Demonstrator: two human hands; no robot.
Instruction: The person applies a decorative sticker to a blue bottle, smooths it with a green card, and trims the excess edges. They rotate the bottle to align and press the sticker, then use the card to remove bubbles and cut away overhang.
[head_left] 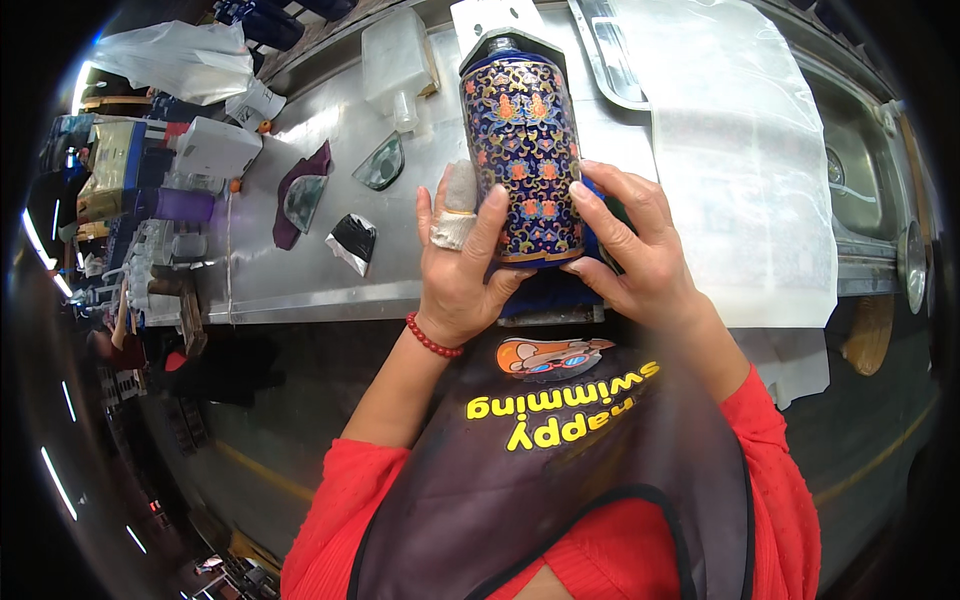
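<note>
A tall blue vase [522, 150] covered in orange and gold floral pattern is held upright in the centre of the frame, above the edge of a steel worktable [300, 270]. It is clasped at its lower body from both sides: the left hand [462, 265], with a bandaged finger and a red bead bracelet at the wrist, is wrapped around its left flank, and the right hand [625, 250] around its right, a dark blue cloth [545, 292] bunched beneath. The vase is judged rigid, fairly heavy, glossy and therefore slippery, and breakable; the wide lower body is the safest hold. Glassy shards [380, 162] lie at upper left.
</note>
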